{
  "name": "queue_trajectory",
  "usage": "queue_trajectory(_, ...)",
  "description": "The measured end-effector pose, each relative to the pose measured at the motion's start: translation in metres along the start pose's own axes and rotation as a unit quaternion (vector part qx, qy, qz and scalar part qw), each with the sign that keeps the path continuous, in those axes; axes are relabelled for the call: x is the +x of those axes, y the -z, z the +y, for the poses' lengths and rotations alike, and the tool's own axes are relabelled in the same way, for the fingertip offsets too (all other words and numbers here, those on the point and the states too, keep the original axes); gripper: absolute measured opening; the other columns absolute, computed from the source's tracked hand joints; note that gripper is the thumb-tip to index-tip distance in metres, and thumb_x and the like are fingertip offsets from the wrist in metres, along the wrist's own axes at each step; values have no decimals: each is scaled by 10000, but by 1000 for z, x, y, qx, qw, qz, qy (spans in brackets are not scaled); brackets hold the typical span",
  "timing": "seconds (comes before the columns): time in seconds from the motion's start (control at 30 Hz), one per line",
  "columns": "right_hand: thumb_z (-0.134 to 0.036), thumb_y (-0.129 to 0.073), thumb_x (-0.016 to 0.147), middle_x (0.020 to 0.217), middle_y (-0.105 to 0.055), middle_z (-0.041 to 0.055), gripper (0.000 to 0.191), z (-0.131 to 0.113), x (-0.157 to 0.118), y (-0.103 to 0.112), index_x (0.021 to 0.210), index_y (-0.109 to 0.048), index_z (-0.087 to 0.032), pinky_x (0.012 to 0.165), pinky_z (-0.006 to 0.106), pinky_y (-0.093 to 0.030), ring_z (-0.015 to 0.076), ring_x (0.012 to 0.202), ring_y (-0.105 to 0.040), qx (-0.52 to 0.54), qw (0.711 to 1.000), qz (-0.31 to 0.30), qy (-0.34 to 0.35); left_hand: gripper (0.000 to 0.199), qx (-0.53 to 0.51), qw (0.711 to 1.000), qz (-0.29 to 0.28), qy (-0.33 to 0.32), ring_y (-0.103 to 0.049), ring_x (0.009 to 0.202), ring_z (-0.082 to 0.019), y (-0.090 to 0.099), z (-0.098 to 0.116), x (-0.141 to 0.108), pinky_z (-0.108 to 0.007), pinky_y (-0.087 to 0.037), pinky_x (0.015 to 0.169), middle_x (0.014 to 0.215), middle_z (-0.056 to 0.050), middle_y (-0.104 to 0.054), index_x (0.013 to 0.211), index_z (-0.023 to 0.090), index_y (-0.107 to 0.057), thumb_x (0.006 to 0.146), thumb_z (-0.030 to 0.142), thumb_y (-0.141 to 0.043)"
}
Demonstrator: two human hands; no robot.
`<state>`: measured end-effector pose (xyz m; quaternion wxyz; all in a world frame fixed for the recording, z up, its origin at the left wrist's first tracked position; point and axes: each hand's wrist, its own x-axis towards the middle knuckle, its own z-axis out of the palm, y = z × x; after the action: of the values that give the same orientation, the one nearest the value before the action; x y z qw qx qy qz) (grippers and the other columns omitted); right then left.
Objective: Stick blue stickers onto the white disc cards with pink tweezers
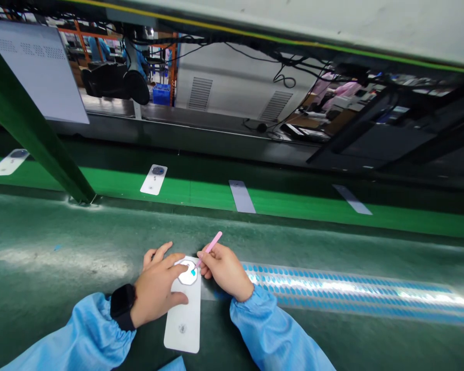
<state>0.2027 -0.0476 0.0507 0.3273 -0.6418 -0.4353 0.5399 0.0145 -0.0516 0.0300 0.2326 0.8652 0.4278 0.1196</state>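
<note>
A white phone back panel (pixel 187 319) with an octagonal camera ring lies on the green bench in front of me. My left hand (pixel 160 288) rests over its left side, thumb and fingers spread, with fingertips at the ring. My right hand (pixel 224 270) pinches slim pink tweezers (pixel 214 242), tilted with the lower end at the ring. At that tip is a small teal sticker (pixel 193 272) on the ring area; whether the tip grips it is too small to tell.
A clear sheet (pixel 332 288) with rows of blue stickers stretches right. Beyond the bench edge, several panels, including one white panel (pixel 153 179), lie on a green belt (pixel 201 193). A green post (pixel 34 113) rises at left. Cables (pixel 255 46) hang under the shelf above.
</note>
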Motion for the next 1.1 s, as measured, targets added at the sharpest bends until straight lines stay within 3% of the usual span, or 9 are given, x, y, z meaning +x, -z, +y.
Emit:
queue_trajectory(0.3,-301,-558,753,513,-578,-40,130,2,-2,-2,693,-519,-192,445,224,-466,111,435,-564,-20,1000,17,11,471,25,999,10,18,-332,1235,-363,1,3,-2,-523,-251,934,1213,-43,-547,1040,323,-635,614,413,-814)
queue_trajectory(0.6,-334,-558,745,543,-594,-24,141,5,-4,-2,695,-530,-205,457,236,-480,130,470,-587,-28,999,26,37,315,44,998,-37,0,-321,1205,-343,7,10,0,-495,-259,902,1202,-22,-523,1004,378,-651,704,380,-750)
queue_trajectory(0.97,-418,-559,755,557,-613,-2,210,13,-4,2,730,-537,-211,480,264,-504,157,486,-601,-34,996,43,63,309,72,996,-57,0,-364,1137,-319,12,19,2,-470,-313,861,1211,-56,-516,1056,343,-635,752,351,-690)
queue_trajectory(1.03,-424,-531,789,578,-619,13,213,10,-12,9,751,-539,-214,507,279,-507,168,507,-603,-65,989,86,99,327,70,996,-56,2,-366,1138,-322,12,18,2,-470,-318,861,1218,-56,-513,1065,346,-630,745,350,-697)
queue_trajectory(1.1,-391,-492,833,647,-625,43,205,8,-23,15,730,-534,-218,576,298,-509,181,588,-611,-126,965,138,186,340,66,996,-58,5,-373,1136,-321,11,18,2,-471,-319,859,1221,-48,-515,1061,352,-628,732,347,-712)
